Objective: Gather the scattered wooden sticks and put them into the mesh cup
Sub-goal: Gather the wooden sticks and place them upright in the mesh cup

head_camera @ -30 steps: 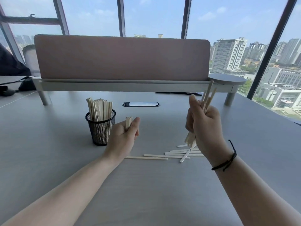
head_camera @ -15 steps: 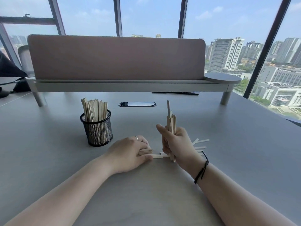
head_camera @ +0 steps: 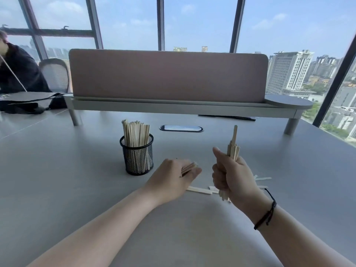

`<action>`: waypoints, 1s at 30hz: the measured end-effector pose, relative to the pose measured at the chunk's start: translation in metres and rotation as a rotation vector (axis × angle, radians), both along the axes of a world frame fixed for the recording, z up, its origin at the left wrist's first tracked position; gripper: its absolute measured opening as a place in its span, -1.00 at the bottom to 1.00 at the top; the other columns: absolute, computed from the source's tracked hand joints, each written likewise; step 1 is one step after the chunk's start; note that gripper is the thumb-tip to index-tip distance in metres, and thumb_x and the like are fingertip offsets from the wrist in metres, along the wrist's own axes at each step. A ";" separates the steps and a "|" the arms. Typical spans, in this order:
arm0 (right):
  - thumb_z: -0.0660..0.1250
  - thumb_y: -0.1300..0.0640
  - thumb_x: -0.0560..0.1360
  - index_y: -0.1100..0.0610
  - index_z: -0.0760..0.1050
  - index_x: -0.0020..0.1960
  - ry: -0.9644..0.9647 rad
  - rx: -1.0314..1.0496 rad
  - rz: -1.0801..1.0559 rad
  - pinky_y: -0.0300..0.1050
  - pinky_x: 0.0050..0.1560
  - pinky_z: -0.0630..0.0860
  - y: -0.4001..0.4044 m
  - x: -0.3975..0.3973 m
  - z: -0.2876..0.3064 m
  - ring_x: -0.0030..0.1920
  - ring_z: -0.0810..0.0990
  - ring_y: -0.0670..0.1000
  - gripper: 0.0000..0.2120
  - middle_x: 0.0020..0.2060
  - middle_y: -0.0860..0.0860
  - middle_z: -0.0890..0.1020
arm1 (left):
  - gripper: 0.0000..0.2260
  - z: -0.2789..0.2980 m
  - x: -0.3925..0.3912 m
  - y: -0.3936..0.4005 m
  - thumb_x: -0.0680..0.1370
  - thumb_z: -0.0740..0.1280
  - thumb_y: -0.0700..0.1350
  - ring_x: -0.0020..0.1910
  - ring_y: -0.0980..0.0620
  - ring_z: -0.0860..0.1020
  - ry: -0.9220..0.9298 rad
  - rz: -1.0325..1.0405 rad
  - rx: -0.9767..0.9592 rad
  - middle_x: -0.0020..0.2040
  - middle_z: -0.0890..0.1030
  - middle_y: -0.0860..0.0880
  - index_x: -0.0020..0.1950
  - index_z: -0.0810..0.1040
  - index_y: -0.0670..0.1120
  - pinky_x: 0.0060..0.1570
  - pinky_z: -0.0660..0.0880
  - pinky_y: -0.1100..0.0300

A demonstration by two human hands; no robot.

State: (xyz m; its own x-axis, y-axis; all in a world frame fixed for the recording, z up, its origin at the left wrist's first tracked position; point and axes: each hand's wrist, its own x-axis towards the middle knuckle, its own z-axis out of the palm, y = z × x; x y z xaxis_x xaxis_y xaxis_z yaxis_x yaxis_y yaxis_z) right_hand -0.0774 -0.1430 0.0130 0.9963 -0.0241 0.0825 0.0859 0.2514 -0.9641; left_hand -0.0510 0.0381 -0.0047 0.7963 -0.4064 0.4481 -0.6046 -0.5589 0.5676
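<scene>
Head view: mesh cup (head_camera: 138,158) holds upright wooden sticks (head_camera: 136,134).

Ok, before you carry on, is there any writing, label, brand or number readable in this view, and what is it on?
None can be read.
Mesh cup: plain black mesh, no label visible.
Wooden sticks in the right hand: no print visible.
Dark oval insert in the desk: no legible marking.
Buildings outside the window: any signs are too small and blurred to read.
</scene>
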 end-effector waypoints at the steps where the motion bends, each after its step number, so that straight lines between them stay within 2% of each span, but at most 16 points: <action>1: 0.28 0.06 0.61 0.04 0.01 -0.34 0.003 0.012 0.000 -0.16 -0.46 -0.05 0.001 0.000 0.001 -0.51 0.01 -0.06 -0.49 -0.51 -0.02 0.07 | -0.54 0.006 -0.001 -0.001 0.63 0.30 0.07 -0.48 0.12 0.20 0.031 0.019 -0.103 -0.49 0.23 0.08 -0.39 0.20 0.00 -0.44 0.13 0.21; 6: 0.27 0.07 0.61 0.04 0.00 -0.33 0.023 0.018 0.032 -0.12 -0.44 -0.06 0.024 0.000 0.003 -0.50 -0.01 -0.06 -0.50 -0.50 -0.02 0.05 | -0.48 0.019 0.004 0.003 0.57 0.25 0.24 -0.51 0.02 0.14 0.301 0.071 -0.493 -0.48 0.16 -0.02 -0.43 0.14 -0.02 -0.41 0.11 0.09; 9: 0.30 0.04 0.60 0.02 0.04 -0.37 0.036 -0.011 0.043 -0.08 -0.42 -0.06 0.047 0.001 0.000 -0.48 -0.01 -0.03 -0.49 -0.49 0.00 0.05 | -0.43 0.038 0.004 0.010 0.63 0.24 0.15 -0.58 0.04 0.09 0.402 0.034 -0.725 -0.54 0.14 0.02 -0.52 0.15 0.01 -0.47 0.07 0.25; 11: 0.32 0.03 0.59 0.01 0.06 -0.39 0.028 -0.011 0.054 -0.04 -0.39 -0.05 0.060 0.002 -0.001 -0.47 0.00 -0.01 -0.48 -0.49 0.00 0.06 | -0.42 0.071 0.005 0.021 0.65 0.23 0.08 -0.60 0.07 0.06 0.384 0.028 -0.934 -0.57 0.13 0.05 -0.54 0.14 0.03 -0.52 0.06 0.31; 13: 0.32 0.03 0.58 0.01 0.07 -0.42 0.015 -0.030 0.063 -0.03 -0.37 -0.04 0.069 0.003 -0.004 -0.47 0.01 0.00 -0.47 -0.52 0.01 0.08 | -0.45 0.105 0.012 0.038 0.66 0.22 0.06 -0.58 0.06 0.04 0.288 0.033 -1.104 -0.57 0.11 0.06 -0.49 0.10 0.03 -0.51 0.03 0.30; 15: 0.30 0.03 0.59 0.00 0.09 -0.49 -0.009 -0.111 0.065 -0.02 -0.38 -0.01 0.074 0.003 -0.009 -0.50 0.05 -0.01 -0.44 -0.57 0.01 0.12 | -0.46 0.131 0.023 0.054 0.66 0.22 0.08 -0.54 0.03 0.03 0.200 0.066 -1.169 -0.56 0.10 0.03 -0.45 0.09 0.01 -0.47 -0.01 0.23; 17: 0.30 0.02 0.59 0.01 0.14 -0.55 -0.031 -0.192 0.064 -0.01 -0.40 0.02 0.076 0.004 -0.016 -0.54 0.09 -0.02 -0.41 -0.62 0.03 0.16 | -0.46 0.138 0.040 0.064 0.65 0.24 0.08 -0.57 0.02 0.08 0.142 0.132 -1.109 -0.58 0.13 0.04 -0.47 0.11 0.01 -0.47 0.02 0.22; 20: 0.32 -0.02 0.58 0.05 0.18 -0.57 -0.032 -0.264 0.070 0.00 -0.47 0.07 0.076 0.004 -0.023 -0.60 0.15 0.01 -0.40 -0.66 0.07 0.22 | -0.50 0.120 0.066 0.070 0.60 0.28 0.11 -0.59 0.00 0.16 0.096 0.265 -0.916 -0.53 0.17 0.00 -0.41 0.12 -0.02 -0.48 0.19 0.23; 23: 0.40 -0.07 0.48 0.04 0.16 -0.56 -0.029 -0.243 0.082 -0.03 -0.49 0.05 0.076 0.004 -0.024 -0.60 0.14 0.00 -0.42 -0.66 0.06 0.20 | -0.51 0.092 0.081 0.074 0.53 0.31 0.15 -0.49 -0.04 0.26 0.023 0.334 -0.714 -0.46 0.27 -0.10 -0.36 0.21 -0.14 -0.39 0.29 0.05; 26: 0.35 -0.09 0.42 0.04 0.17 -0.57 -0.045 -0.234 0.094 -0.08 -0.51 0.05 0.076 0.005 -0.025 -0.59 0.13 -0.02 -0.48 -0.66 0.05 0.19 | -0.77 0.073 0.084 0.077 0.56 0.38 0.02 -0.47 -0.02 0.48 -0.085 0.394 -0.589 -0.46 0.52 0.02 -0.21 0.47 -0.06 -0.29 0.48 0.07; 28: 0.35 -0.10 0.42 0.03 0.17 -0.55 -0.038 -0.231 0.096 -0.08 -0.51 0.03 0.074 0.005 -0.027 -0.58 0.12 -0.03 -0.49 -0.64 0.05 0.18 | -0.90 0.065 0.081 0.079 0.56 0.40 -0.05 -0.40 0.02 0.56 -0.149 0.385 -0.537 -0.41 0.59 0.03 -0.07 0.51 -0.03 -0.22 0.54 0.07; 30: 0.39 -0.13 0.38 0.02 0.16 -0.53 -0.034 -0.210 0.108 -0.09 -0.51 0.02 0.074 0.006 -0.029 -0.58 0.11 -0.03 -0.48 -0.62 0.04 0.16 | -0.91 0.061 0.077 0.082 0.55 0.40 -0.10 -0.28 0.04 0.59 -0.271 0.376 -0.473 -0.30 0.63 0.04 0.00 0.53 -0.06 -0.14 0.55 0.09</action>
State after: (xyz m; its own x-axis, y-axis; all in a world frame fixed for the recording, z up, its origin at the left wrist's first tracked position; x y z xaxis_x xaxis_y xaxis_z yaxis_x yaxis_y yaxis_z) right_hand -0.0713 -0.0692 -0.0157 0.9887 0.1034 0.1083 0.1030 0.0549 -0.9932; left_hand 0.0260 0.1197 0.0564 0.6793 0.1674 0.7145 -0.5730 -0.4873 0.6589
